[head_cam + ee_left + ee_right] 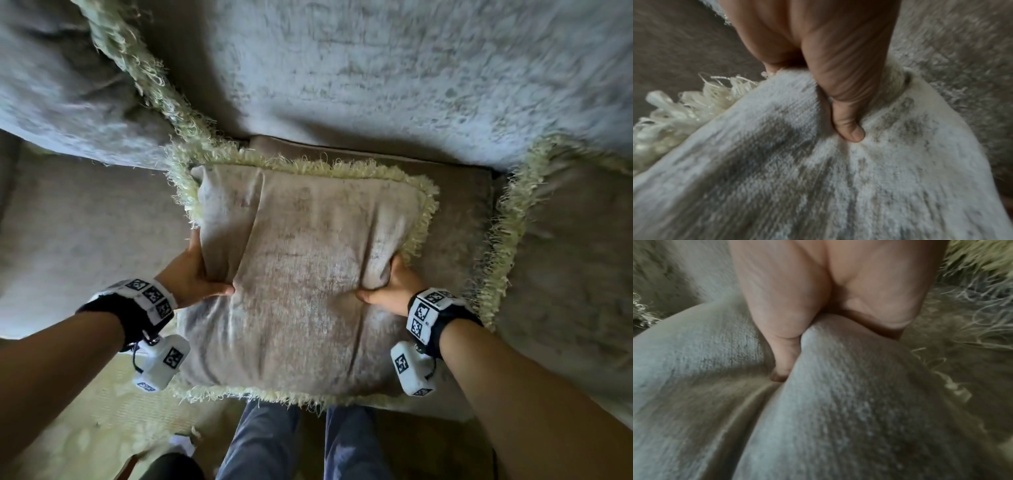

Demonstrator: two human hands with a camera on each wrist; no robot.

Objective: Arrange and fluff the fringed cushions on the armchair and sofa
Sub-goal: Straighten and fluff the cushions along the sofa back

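A beige velvet cushion (301, 274) with a pale green fringe lies in front of me over the seat. My left hand (195, 274) grips its left side, thumb pressed into the top face and fingers hidden underneath. My right hand (390, 287) grips the right side the same way, bunching a fold of fabric. In the left wrist view the left hand (838, 91) has its thumb dug into the cushion (818, 178). The right wrist view shows the right hand (818, 305) squeezing a ridge of the cushion (838, 402).
A second fringed cushion (68, 85) leans at the upper left and a third (565, 257) lies at the right. The sofa back (411, 75) rises behind. The brown seat (85, 246) shows at the left. My legs (260, 445) and a pale rug (85, 428) are below.
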